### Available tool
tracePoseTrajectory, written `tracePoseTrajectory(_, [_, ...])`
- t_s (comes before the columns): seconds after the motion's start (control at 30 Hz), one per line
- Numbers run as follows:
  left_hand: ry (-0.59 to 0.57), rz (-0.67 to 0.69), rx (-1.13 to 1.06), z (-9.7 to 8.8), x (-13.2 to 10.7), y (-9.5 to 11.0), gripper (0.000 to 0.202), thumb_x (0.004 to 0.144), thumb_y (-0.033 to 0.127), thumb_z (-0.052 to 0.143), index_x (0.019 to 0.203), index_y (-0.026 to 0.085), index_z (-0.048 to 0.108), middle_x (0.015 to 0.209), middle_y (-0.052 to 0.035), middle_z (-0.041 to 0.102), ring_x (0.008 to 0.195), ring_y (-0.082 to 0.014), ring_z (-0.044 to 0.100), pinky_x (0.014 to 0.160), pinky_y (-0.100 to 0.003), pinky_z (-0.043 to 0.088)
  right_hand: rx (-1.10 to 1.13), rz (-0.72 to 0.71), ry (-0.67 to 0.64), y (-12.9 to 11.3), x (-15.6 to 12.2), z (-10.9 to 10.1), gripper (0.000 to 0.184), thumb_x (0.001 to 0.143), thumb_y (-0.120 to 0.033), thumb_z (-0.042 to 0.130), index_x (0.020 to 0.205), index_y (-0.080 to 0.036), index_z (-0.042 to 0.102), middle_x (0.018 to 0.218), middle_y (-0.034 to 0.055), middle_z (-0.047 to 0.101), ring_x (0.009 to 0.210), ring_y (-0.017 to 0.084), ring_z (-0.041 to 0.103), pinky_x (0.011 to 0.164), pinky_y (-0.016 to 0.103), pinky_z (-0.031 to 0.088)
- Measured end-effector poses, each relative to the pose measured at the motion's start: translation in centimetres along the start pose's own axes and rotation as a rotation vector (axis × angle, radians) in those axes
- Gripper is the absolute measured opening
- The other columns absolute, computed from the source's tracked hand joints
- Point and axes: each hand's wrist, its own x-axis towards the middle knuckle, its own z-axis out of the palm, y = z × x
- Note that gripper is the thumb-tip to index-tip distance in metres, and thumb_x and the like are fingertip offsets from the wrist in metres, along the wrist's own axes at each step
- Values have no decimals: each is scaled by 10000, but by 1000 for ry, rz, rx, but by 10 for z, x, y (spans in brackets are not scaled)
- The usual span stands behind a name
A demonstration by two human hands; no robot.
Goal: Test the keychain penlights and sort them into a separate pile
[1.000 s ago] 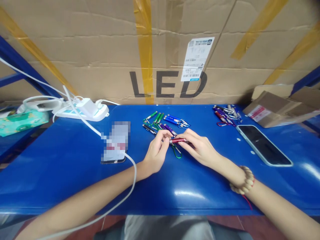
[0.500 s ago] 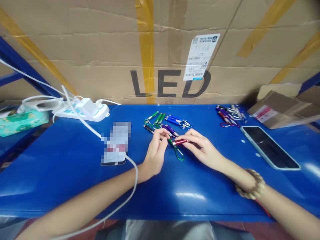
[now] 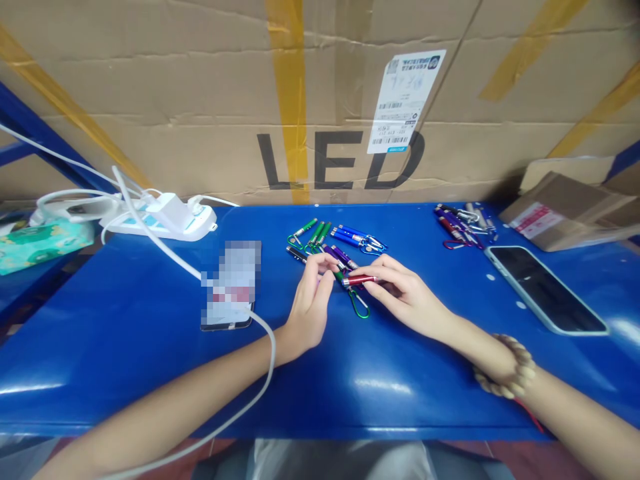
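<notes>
Free tabletop (image 3: 370, 353) nearside, keychains (image 3: 344, 256) beyond

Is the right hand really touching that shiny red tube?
Touching: the head view shows the right hand gripping one end of the red tube between thumb and fingers.

- We see bright, fairly even light, with white glare on the blue tabletop (image 3: 150, 320), near, left and right.
- We find soft shadow beside the far-right carton (image 3: 565, 207).
- We notice stretched, soft edges and pixelation over the left phone (image 3: 234, 277).
</notes>
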Motion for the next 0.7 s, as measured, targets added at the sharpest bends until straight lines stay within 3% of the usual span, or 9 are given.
tracePoseTrajectory(0.13, [13,48,22,-1,0,-1,174,940,298,311,976,211,458,975,-40,525,949,-173,500,829,-302,377,-13,-1,17,-3,1,0,214,903,-281,527,1066,-205,643,891,41,577,788,137,587,730,274,486])
tracePoseTrajectory(0.47, [57,90,-11,0,1,-1,202,945,317,312,955,209,483,917,-31,546,875,-157,519,784,-284,406,-47,14,98,-4,-1,-1,192,917,-238,491,1032,-202,640,923,49,576,812,144,579,743,276,487])
tracePoseTrajectory(0.7, [62,103,-27,-1,2,-3,183,942,302,328,935,209,485,895,-28,535,838,-152,514,762,-283,416,-42,15,17,-4,-1,-1,251,945,-262,433,1120,-217,607,944,49,576,860,147,586,802,295,480])
